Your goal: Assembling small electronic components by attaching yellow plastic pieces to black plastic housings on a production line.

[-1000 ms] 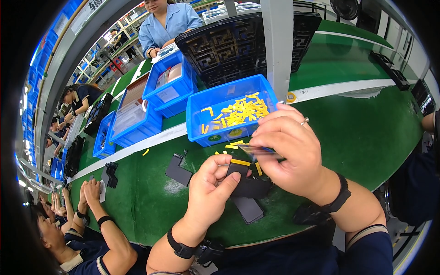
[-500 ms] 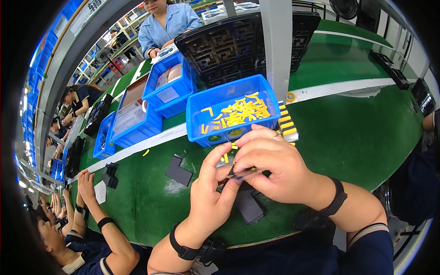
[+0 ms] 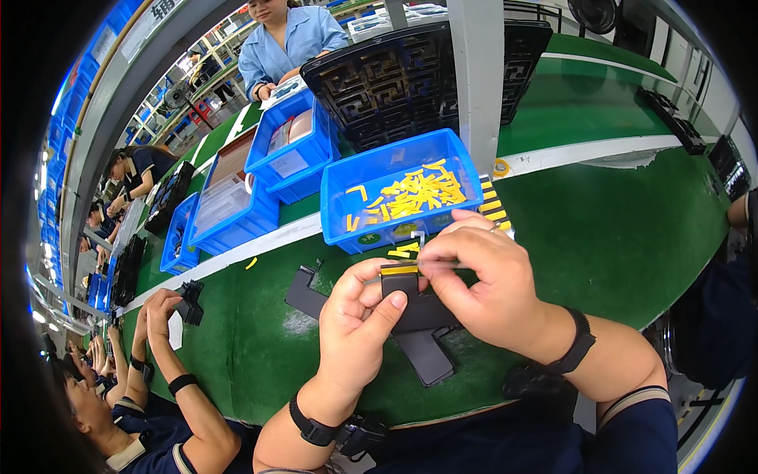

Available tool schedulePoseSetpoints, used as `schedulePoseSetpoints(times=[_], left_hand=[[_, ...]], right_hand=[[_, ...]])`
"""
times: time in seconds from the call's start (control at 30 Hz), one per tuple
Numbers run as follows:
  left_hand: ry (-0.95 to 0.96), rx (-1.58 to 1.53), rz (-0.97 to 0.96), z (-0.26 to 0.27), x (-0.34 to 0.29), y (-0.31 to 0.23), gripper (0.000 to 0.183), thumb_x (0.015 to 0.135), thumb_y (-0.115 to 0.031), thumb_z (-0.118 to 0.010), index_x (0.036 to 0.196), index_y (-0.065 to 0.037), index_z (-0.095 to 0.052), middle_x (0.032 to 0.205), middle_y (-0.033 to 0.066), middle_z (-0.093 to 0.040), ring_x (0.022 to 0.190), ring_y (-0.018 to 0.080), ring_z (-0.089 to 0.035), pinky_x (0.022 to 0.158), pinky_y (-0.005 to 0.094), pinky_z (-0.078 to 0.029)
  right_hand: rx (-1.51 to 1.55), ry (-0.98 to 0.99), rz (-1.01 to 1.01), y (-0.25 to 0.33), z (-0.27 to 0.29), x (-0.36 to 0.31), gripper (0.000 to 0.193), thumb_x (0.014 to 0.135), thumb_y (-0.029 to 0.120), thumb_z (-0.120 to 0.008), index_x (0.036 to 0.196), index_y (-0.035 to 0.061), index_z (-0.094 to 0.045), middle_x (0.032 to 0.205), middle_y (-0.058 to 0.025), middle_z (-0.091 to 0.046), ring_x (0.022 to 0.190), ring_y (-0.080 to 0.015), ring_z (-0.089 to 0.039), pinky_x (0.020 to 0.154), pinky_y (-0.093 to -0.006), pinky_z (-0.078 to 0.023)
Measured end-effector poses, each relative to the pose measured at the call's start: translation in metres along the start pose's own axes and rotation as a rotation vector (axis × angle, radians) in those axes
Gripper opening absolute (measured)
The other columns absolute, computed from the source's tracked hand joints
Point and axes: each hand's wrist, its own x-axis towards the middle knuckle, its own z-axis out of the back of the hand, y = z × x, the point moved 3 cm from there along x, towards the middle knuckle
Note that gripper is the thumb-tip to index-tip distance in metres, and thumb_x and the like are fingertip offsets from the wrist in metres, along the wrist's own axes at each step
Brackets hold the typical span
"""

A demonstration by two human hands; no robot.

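My left hand [image 3: 355, 324] is closed around a black L-shaped plastic part [image 3: 430, 314], its thumb on the face. A yellow strip [image 3: 399, 269] runs along the part's upper edge. My right hand [image 3: 493, 276] pinches at the part's upper right, with a thin greyish sliver [image 3: 452, 265] between its fingers, too blurred to name. Under the hands, another black L-shaped part [image 3: 426, 357] lies on the green table [image 3: 268, 355]. Behind the left hand lies a further black part [image 3: 302, 292]. Just beyond, a blue bin [image 3: 338, 225] holds many small yellow strips [image 3: 422, 193].
Loose yellow strips [image 3: 404, 250] lie before the bin. A co-worker's hands [image 3: 160, 314] are at the left, by stacked black parts [image 3: 189, 304]. More blue bins [image 3: 237, 225], a black patterned tray [image 3: 387, 87] and a grey post [image 3: 477, 79] stand behind.
The black part, edge-on before, has turned so its broad face and yellow strip show. My right hand has shifted slightly right. The co-worker's hands moved toward the stacked parts.
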Motion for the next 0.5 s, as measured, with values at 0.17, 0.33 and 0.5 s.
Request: schedulePoseSetpoints(times=[0.17,0.33,0.5], left_hand=[[-0.019,-0.027,-0.004,0.002,-0.003,-0.002,0.031,0.09,0.002,-0.05,0.12,0.002,-0.042,0.107,0.0167,-0.063,0.099,0.0175,-0.061,0.087,0.0289,-0.047],[-0.011,-0.047,0.001,0.002,0.001,0.007,0.031,0.09,0.001,-0.052,0.119,0.002,-0.043,0.107,0.0157,-0.063,0.1,0.0158,-0.06,0.088,0.0285,-0.047],[-0.128,0.294,-0.06,-0.004,-0.009,0.0,0.034,0.087,0.002,-0.057,0.118,0.001,-0.045,0.104,0.0134,-0.065,0.091,0.0103,-0.06,0.077,0.0236,-0.049]], right_hand=[[0.019,-0.011,0.002,-0.001,0.0,0.001,0.011,0.072,-0.002,-0.063,0.08,0.0039,-0.058,0.064,-0.0041,-0.06,0.068,-0.0235,-0.057,0.069,-0.035,-0.044],[0.053,0.013,-0.091,-0.011,-0.006,-0.008,0.012,0.071,0.001,-0.066,0.08,0.0031,-0.059,0.07,-0.007,-0.061,0.069,-0.0248,-0.057,0.069,-0.0365,-0.044],[-0.105,0.022,0.086,-0.001,-0.005,-0.005,0.016,0.067,0.004,-0.068,0.079,0.0033,-0.059,0.071,-0.0084,-0.059,0.069,-0.0263,-0.056,0.07,-0.0372,-0.044]])
